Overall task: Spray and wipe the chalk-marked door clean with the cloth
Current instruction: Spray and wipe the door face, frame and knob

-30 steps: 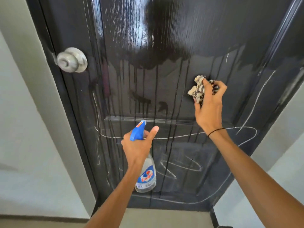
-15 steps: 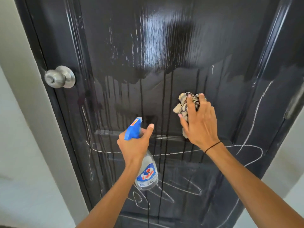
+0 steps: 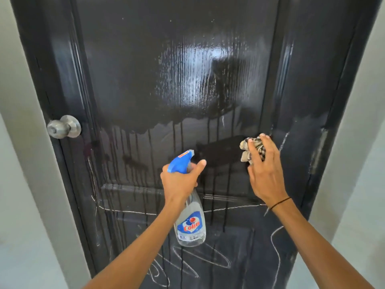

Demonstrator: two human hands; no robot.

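R hand (image 3: 265, 176) w/ the cloth (image 3: 253, 150) is now at the R edge of the door (image 3: 133, 65) centre panel, up and right vs 0.5 s ago when it sat lower, nearer mid-panel. It leaves a fresh dark wet swipe left of the cloth. Fingers spread over the bunched cloth, pressing it flat on the door, so that grip is clamped on cloth. L hand (image 3: 180, 180) grip is wrapped round the spray bottle (image 3: 190, 223) neck, nozzle aimed at the door, bottle held off the surface; barely moved. Upper panel is wet and glossy w/ drips running down. Chalk marks (image 3: 277, 245) remain on the lower panel and R stile, so prob. wiping is mid-way and lower half not yet done. Door knob (image 3: 63, 127) at left, untouched.
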